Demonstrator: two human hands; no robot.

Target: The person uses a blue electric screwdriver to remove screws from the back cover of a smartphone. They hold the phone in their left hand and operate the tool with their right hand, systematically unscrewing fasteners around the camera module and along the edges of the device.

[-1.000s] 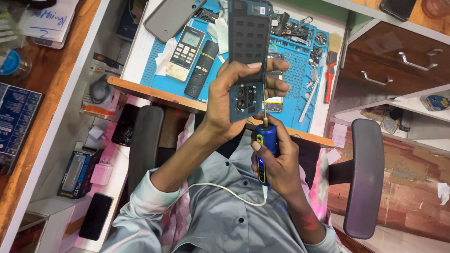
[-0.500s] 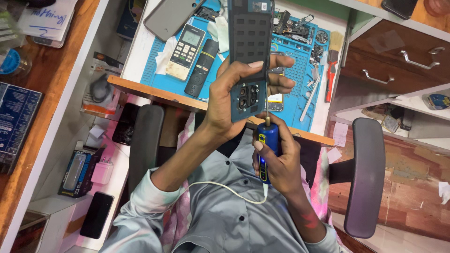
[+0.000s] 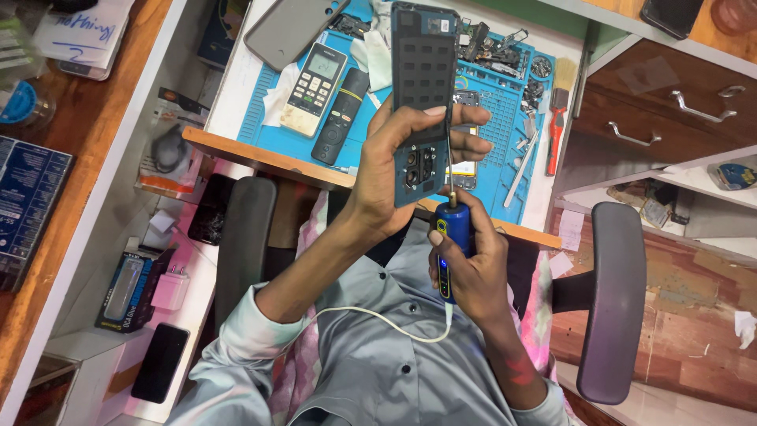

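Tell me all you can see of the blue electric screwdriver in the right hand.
The electric screwdriver is a short, pen-like cylinder, blue plastic by its look, with a yellow-ringed button and a lit strip down its side. A thin metal bit rises from its brass-coloured collar to the edge of the opened phone that the left hand holds. The right hand grips the barrel upright. A white cable leaves its lower end.

- White desk with a wooden front edge (image 3: 260, 154) — it carries a blue rubber work mat (image 3: 272, 95).
- On the mat: a white remote with a small screen (image 3: 314, 88), and just right of it a black slim remote (image 3: 341, 116).
- Above the white remote, a grey flat phone cover (image 3: 288, 30).
- Well right of the mat's middle — a red-handled brush (image 3: 558, 118) and loose small parts (image 3: 505, 47).
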